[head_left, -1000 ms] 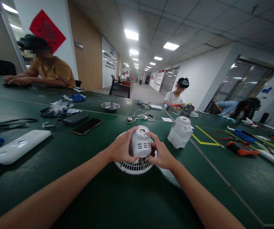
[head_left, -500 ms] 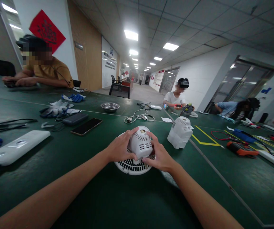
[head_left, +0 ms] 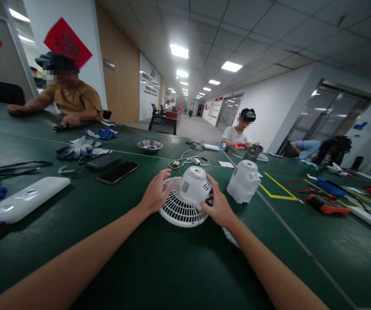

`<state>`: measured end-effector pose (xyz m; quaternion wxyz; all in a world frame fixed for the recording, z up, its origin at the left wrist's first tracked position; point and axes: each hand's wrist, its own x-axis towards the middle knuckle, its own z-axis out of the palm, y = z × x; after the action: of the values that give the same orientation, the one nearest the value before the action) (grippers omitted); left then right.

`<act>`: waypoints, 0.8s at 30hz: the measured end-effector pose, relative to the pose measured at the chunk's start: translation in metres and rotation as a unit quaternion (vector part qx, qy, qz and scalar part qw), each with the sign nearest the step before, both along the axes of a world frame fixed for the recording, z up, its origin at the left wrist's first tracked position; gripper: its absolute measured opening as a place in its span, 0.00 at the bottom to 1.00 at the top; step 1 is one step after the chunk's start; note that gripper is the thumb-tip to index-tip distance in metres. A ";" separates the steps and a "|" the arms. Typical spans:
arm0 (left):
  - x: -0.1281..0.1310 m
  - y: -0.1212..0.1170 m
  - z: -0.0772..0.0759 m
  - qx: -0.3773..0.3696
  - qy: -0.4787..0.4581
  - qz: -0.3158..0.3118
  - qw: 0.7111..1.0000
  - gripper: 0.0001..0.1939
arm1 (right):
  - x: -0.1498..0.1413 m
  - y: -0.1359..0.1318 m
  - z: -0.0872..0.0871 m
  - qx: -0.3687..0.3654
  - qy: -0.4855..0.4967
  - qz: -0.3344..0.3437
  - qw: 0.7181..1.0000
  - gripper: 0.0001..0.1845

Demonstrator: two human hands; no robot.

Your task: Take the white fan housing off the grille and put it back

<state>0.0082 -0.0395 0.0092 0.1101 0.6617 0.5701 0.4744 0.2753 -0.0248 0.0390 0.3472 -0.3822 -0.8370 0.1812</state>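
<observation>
A white slotted motor housing (head_left: 193,186) sits on a round white fan grille (head_left: 175,211) lying on the green table, and a small printed label shows on the housing's left side. My right hand (head_left: 219,204) grips the housing's right side, thumb low at the front and fingers up the side. To the left, my left hand (head_left: 155,193) is open beside the housing, its fingers apart above the grille's left edge. Another white plastic housing (head_left: 244,181) stands upright to the right of my right hand.
A phone (head_left: 118,172), a dark case (head_left: 104,161) and gloves (head_left: 78,147) lie on the left, near a white power bank-like device (head_left: 26,200). Beyond the grille are a metal bowl (head_left: 150,146) and a white cable (head_left: 188,160). An orange multimeter (head_left: 327,204) lies right. Several people sit around.
The housing and grille have turned, bringing the label into view and swinging the slots rightward. My left hand has let go of the housing and moved left. The person at left has spread their hands apart.
</observation>
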 end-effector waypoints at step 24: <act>-0.006 0.001 -0.002 -0.087 -0.234 -0.092 0.964 0.17 | -0.014 -0.013 0.002 -0.504 0.424 0.117 0.743 0.19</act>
<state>0.0027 -0.0387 0.0072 0.3403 0.5695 0.5044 0.5527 0.2615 -0.0375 0.0410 0.3992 -0.2841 -0.4286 0.7591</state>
